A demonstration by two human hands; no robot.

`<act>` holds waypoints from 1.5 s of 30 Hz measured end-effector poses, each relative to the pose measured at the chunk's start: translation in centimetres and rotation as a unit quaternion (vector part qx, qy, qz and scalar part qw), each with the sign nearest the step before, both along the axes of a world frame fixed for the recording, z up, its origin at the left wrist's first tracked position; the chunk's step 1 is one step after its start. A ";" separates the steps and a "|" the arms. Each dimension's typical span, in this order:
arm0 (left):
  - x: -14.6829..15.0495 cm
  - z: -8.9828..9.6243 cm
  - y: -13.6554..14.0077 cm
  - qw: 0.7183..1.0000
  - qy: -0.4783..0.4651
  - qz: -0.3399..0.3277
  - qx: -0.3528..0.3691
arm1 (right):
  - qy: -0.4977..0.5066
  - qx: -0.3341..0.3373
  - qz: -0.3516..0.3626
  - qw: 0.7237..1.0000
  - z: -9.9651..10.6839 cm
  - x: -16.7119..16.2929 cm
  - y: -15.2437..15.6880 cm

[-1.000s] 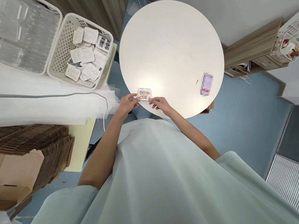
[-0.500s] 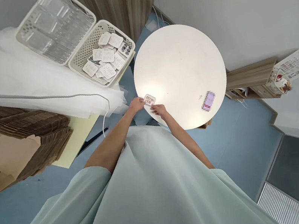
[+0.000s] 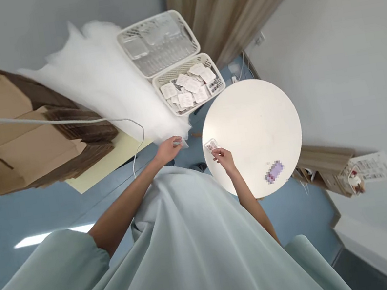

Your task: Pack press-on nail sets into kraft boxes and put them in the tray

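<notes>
My right hand (image 3: 225, 160) pinches the lower edge of a small clear blister pack (image 3: 212, 145) with reddish pieces inside, over the near left rim of the round white table (image 3: 257, 124). To the left, my left hand (image 3: 167, 150) is at the near corner of a pile of thin white foam sheets (image 3: 120, 88). Its fingers are closed on a sheet's corner; the fingertips are partly hidden.
Behind the foam pile stand a white basket (image 3: 157, 74) of small white-backed packs and another basket (image 3: 194, 41) of clear plastic cases. Flattened cardboard boxes (image 3: 30, 142) are stacked at left, with a grey cable (image 3: 63, 121) across them. A blurred purple object (image 3: 274, 172) lies on the table.
My left hand has let go of the blister pack and moved left to the foam sheets. The right hand keeps the pack. The camera view has turned left.
</notes>
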State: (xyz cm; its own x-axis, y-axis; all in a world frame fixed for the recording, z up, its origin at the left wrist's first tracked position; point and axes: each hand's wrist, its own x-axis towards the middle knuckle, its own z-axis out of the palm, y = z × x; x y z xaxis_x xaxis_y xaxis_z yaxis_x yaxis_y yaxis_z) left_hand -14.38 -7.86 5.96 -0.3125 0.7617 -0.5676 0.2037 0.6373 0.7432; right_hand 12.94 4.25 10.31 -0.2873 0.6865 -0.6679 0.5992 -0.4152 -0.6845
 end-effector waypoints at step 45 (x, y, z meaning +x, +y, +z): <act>-8.4 10.4 0.3 0.966 0.135 0.139 0.169 | 0.078 0.185 0.172 0.964 8.0 -28.1 3.1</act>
State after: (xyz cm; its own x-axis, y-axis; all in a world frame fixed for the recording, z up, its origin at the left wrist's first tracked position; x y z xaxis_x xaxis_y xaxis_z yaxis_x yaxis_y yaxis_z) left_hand -22.75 -7.60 16.39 -0.6339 0.7544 -0.1704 0.2743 0.4253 0.8625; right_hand -15.18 7.33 18.28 -0.6175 0.7161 -0.3254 0.5352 0.0794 -0.8410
